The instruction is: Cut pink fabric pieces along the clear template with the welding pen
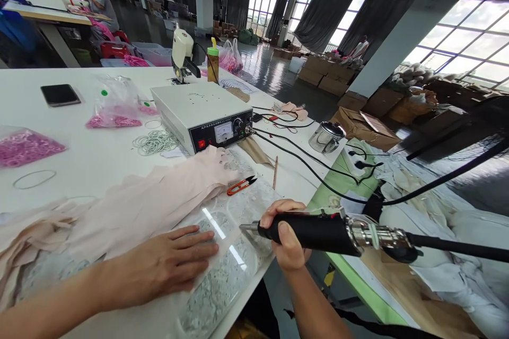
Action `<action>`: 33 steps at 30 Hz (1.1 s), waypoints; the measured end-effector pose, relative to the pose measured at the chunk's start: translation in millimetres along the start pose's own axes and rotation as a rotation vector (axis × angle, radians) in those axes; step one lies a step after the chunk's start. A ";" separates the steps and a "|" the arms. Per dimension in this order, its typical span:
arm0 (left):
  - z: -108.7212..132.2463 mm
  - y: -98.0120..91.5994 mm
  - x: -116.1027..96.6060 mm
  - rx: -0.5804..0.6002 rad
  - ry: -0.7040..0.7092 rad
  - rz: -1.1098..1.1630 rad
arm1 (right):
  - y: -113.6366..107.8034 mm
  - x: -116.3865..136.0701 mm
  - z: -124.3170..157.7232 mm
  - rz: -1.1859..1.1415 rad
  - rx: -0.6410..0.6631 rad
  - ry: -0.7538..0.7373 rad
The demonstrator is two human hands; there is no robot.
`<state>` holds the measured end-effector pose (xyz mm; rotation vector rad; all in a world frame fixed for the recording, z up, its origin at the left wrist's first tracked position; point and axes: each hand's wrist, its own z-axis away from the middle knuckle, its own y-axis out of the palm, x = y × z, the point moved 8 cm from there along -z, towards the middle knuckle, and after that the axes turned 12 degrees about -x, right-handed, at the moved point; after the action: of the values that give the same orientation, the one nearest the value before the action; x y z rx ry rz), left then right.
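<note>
Right hand (289, 246) gripping tool (314, 232), tip (248, 228) pointing over sheet (214, 296), contact unclear; left hand (167, 265) resting open on sheet. Cloth (151, 198) lying left of sheet. Likely positioning tool; next move probably calling for steady tip.

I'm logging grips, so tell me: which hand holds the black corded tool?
The right hand: its thumb and fingers wrap around the black tool. The left hand lies palm down, fingers extended over the marbled sheet.
</note>
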<state>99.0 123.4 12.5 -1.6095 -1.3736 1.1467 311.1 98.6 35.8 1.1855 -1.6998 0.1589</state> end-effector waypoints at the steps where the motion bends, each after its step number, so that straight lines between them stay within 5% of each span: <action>1: -2.4 -0.9 1.3 0.000 -0.007 0.013 | 0.0 -0.7 -0.2 -0.002 -0.001 0.007; 33: -29.0 9.7 29.3 0.200 -0.066 0.293 | -0.3 -4.7 -5.7 -0.004 -0.042 0.017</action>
<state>130.6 151.3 8.5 -1.6750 -1.0457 1.4708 315.1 104.7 34.8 1.1529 -1.6781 0.1303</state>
